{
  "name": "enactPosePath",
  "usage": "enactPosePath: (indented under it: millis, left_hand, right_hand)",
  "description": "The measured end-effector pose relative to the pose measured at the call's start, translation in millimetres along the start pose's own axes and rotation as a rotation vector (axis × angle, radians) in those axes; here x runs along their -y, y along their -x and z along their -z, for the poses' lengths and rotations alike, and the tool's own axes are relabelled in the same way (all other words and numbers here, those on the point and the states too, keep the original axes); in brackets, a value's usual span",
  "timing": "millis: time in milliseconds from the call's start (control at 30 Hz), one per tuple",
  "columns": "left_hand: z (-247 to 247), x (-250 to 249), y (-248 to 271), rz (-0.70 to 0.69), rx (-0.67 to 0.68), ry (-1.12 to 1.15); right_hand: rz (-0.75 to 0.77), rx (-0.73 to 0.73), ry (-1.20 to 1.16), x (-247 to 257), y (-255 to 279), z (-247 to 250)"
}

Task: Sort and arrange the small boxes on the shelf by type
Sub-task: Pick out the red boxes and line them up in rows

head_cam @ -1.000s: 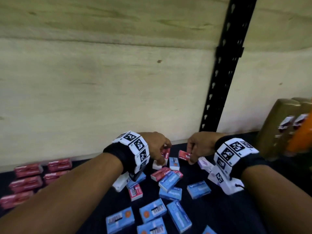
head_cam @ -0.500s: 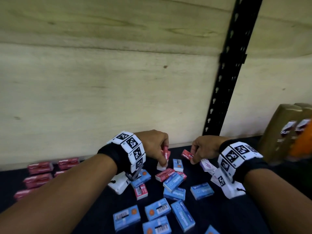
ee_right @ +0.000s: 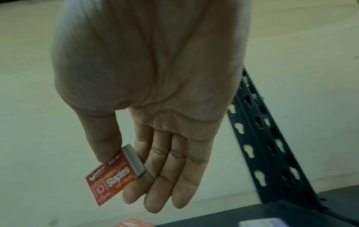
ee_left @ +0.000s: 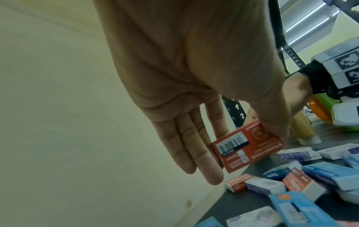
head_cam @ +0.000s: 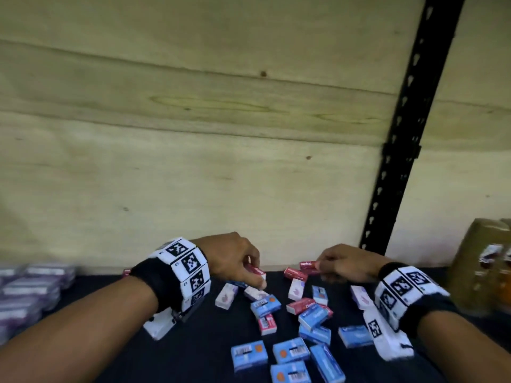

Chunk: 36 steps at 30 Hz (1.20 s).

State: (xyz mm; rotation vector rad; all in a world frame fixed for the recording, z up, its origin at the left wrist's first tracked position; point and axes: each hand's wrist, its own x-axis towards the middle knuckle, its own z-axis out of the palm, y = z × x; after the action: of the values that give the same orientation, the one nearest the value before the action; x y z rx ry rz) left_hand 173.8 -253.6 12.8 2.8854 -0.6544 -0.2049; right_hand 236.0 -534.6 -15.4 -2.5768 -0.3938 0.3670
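Left hand [head_cam: 235, 258] and right hand [head_cam: 341, 262] each pinch a red staple box [ee_left: 246, 147]; light, rigid; grip flat faces.

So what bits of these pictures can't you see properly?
- Stacked boxes at the far left, head view: blurred and cut off by the edge, so their print is unreadable.
- Red box in the left hand, head view: mostly covered by the fingers.
- Brown packets on the right, head view: blurred and cut by the edge.
- Box under the right hand, right wrist view: cut off by the bottom edge.
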Motion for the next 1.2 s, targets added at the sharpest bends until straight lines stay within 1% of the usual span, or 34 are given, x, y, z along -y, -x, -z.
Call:
enactPosePath:
  millis: [100, 300, 400, 500, 567, 733, 867, 1000, 1200]
  left_hand:
    - [4, 11, 22, -0.001, 0.015, 0.063]
    - [4, 23, 64, -0.028, 0.038, 0.219]
    - [1, 30, 87, -0.006, 0.035, 0.202]
    - [-3, 40, 105, 0.036, 0.034, 0.141]
    - [-5, 47, 117, 0.084, 0.053, 0.109]
    - [-14, 67, 144, 0.226, 0.082, 0.035]
    - [-22, 77, 160, 0.299, 0.083, -0.074]
    - [-31, 92, 173, 0.365, 0.083, -0.028]
    - [-33, 98, 186, 0.326, 0.104, 0.083]
  right_hand:
    - [0.042, 0.029, -0.032, 25, 4, -8]
    - [0.130, 0.040, 0.099, 70, 14, -24]
    - [0.157, 0.091, 0.148, 95, 20, -36]
    - [0.148, 0.155, 0.087, 119, 26, -50]
    - [0.142, 0.202, 0.089, 134, 30, -59]
    - [0.177, 0.269, 0.210, 163, 33, -84]
    - [0.191, 0.324, 0.223, 178, 32, -104]
    - [0.183, 0.374, 0.261, 191, 32, -119]
    - [0.185, 0.365, 0.362, 199, 27, -134]
